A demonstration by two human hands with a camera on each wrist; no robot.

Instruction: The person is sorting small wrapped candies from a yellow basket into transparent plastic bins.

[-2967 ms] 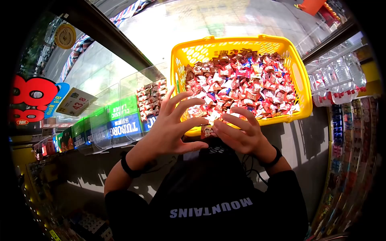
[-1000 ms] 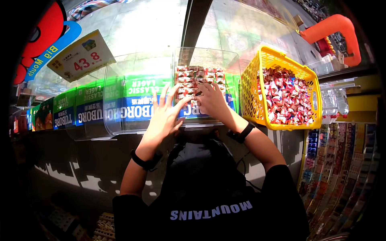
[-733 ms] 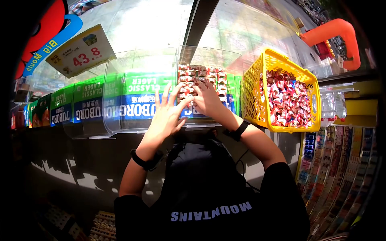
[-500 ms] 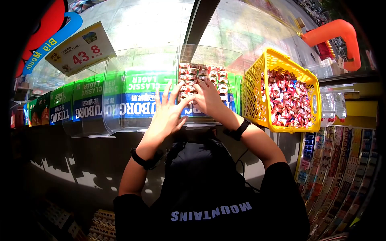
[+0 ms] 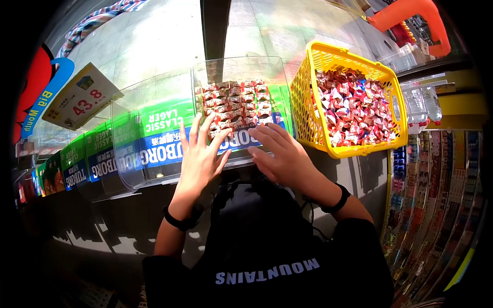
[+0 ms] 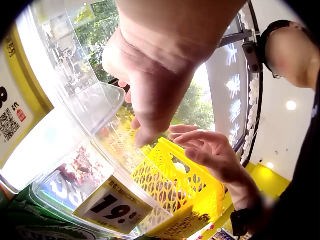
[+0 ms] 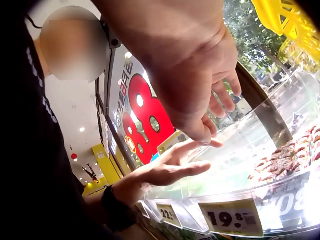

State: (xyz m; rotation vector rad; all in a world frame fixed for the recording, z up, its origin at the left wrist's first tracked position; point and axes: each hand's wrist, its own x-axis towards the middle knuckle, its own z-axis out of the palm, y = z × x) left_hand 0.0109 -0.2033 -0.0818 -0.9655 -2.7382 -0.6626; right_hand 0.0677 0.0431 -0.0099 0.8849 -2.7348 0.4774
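Small red-and-brown wrapped candies (image 5: 236, 105) lie in neat rows inside a clear plastic bin (image 5: 285, 77). My left hand (image 5: 201, 160) is spread over the bin's near left part, its fingertips beside the lower rows. Toward the bin's front right, my right hand (image 5: 283, 158) has its fingers extended and leaning left, below the rows in the head view. Nothing shows between the fingers of either hand. To the right stands a yellow perforated basket (image 5: 362, 148), heaped with loose wrapped candies (image 5: 354, 110) in red, white and blue.
Green-and-blue beer cartons (image 5: 165, 139) line up to the left, behind further clear bin walls. A price sign (image 5: 82, 97) stands above them. Price tags (image 7: 231, 218) hang on the bin fronts. Water bottles (image 5: 418, 105) and stocked shelves (image 5: 431, 190) are at the right.
Three seconds ago both hands were before the basket, a wrapped candy at the fingertips. They moved left to the candy rows; since then the right hand has drawn back toward me.
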